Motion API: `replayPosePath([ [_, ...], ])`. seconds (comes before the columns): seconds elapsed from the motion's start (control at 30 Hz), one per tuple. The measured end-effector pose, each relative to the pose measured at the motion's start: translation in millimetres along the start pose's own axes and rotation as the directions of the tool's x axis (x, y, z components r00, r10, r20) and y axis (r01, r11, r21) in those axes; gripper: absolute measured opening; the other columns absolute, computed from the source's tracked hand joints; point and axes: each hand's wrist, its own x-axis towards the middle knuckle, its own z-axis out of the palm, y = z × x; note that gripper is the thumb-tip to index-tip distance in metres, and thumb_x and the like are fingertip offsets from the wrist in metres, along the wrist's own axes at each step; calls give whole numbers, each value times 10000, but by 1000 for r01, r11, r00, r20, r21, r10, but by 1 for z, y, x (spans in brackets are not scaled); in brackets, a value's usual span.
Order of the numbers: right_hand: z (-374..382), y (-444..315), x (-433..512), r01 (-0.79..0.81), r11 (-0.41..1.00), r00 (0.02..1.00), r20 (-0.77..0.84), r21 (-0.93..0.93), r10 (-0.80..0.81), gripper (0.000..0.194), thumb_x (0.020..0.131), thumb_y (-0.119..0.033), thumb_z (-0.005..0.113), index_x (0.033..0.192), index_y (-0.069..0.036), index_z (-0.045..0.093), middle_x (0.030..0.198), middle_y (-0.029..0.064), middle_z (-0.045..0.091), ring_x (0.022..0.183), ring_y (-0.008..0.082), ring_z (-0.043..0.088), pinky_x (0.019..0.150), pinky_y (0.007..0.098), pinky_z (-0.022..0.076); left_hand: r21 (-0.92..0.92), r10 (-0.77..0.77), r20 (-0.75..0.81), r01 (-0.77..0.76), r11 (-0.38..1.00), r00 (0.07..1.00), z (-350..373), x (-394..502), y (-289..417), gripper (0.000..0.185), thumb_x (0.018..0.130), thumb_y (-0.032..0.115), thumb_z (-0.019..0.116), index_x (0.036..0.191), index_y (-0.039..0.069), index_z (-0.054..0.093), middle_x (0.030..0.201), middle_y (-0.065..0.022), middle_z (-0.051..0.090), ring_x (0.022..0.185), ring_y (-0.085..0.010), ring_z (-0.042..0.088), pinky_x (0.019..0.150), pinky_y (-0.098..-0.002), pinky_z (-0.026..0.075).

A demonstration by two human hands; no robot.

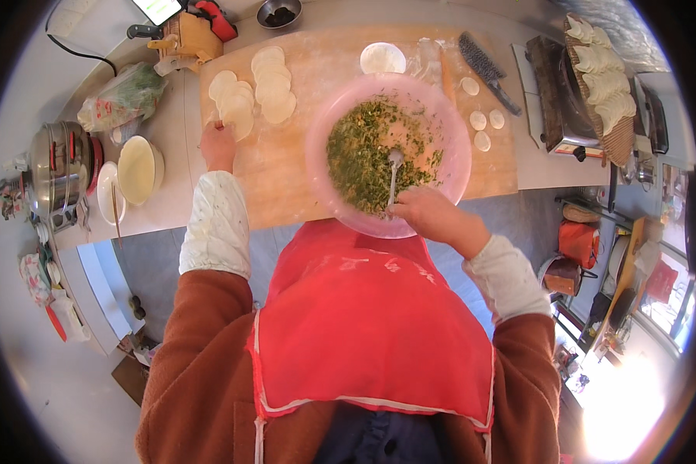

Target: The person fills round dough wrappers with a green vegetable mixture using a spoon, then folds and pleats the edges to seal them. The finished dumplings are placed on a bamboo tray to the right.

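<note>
My right hand [432,214] grips the handle of a metal spoon [394,168]. Its bowl rests in chopped green filling [359,151] inside a large pink basin [458,174], whose near rim overhangs the board's front edge. At the left, my left hand [217,148] has its fingertips pinched at the edge of a round dough wrapper [236,116]. That wrapper lies in an overlapping pile, and another row of wrappers [274,87] lies just to its right. Several small flattened dough pieces [478,120] sit right of the basin.
Behind the basin stands a white bowl of flour [383,59]. A cleaver [487,66] lies on the wooden board [267,185] at the right. Shaped dumplings [600,69] fill a woven tray [620,139] over a stove. A cream bowl [140,171] and chopsticks [116,211] are at the left.
</note>
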Motion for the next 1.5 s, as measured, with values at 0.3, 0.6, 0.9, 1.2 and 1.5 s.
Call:
replayPosePath([
  [0.3, 5, 15, 24, 174, 985, 971, 165, -1, -172, 133, 780, -63, 560, 903, -75, 608, 811, 100, 535, 793, 292, 602, 675, 417, 485, -712, 45, 40, -3, 702, 998, -19, -22, -3, 279, 896, 185, 613, 1096, -9, 602, 985, -79, 665, 955, -204, 644, 833, -354, 500],
  [0.6, -8, 41, -17, -210, 917, 861, -509, -339, 9, 240, 863, -99, 617, 1098, -59, 594, 948, 121, 622, 782, 307, 623, 643, 412, 512, -887, 329, 311, 397, -237, 892, -62, -76, 54, 437, 935, 123, 543, 1335, -29, 455, 1358, -146, 527, 1246, -271, 511, 1096, -417, 373],
  [0.9, -14, 28, -20, -353, 917, 623, -686, 184, 377, 119, 752, -73, 605, 828, -48, 516, 720, 153, 576, 648, 363, 583, 574, 438, 483, -736, 464, 507, 645, -207, 726, -55, -144, 78, 327, 961, 180, 563, 1251, 29, 553, 1268, -91, 605, 1145, -205, 592, 1003, -378, 476],
  [1.2, 5, 23, -9, -263, 930, 589, -720, 258, 366, 126, 764, -51, 586, 882, -40, 541, 721, 164, 570, 663, 372, 579, 585, 443, 469, -498, 622, 597, 842, -208, 506, -65, -201, 103, 331, 995, 288, 506, 1256, 91, 549, 1338, -161, 542, 1176, -373, 559, 937, -545, 505],
  [1.5, -12, 13, 17, -434, 863, 618, -611, 260, 495, 129, 769, -170, 655, 826, -78, 585, 837, 162, 637, 847, 345, 620, 757, 474, 480, -601, 615, 547, 778, -184, 568, -73, -202, 81, 354, 993, 251, 503, 1300, 77, 519, 1366, -136, 524, 1217, -292, 540, 991, -495, 474],
])
